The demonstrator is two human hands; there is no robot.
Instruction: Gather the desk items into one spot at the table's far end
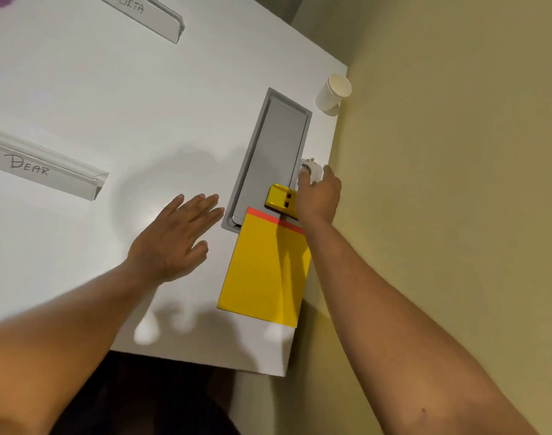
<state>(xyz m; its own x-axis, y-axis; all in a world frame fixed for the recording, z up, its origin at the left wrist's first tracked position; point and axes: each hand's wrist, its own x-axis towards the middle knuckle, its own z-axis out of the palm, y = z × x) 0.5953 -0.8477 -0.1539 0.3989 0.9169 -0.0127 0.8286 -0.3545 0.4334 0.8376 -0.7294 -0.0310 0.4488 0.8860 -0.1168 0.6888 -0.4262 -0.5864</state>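
Left hand [171, 237] flat and empty beside the yellow pad [262, 271]; right hand [318, 196] grips a small white object [312, 171] near the paper cup [332, 92].

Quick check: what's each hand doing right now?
Left hand: open, flat over the table, holding nothing.
Right hand: closed on a small white object.

Single head-worn view, wide-angle, looking steeply down onto white table [80, 98] from above its near edge. Frame tilted: table's right edge runs diagonally, yellow-green wall beyond it. Camera close to table; both forearms enter from bottom corners. No second view, no shared region.
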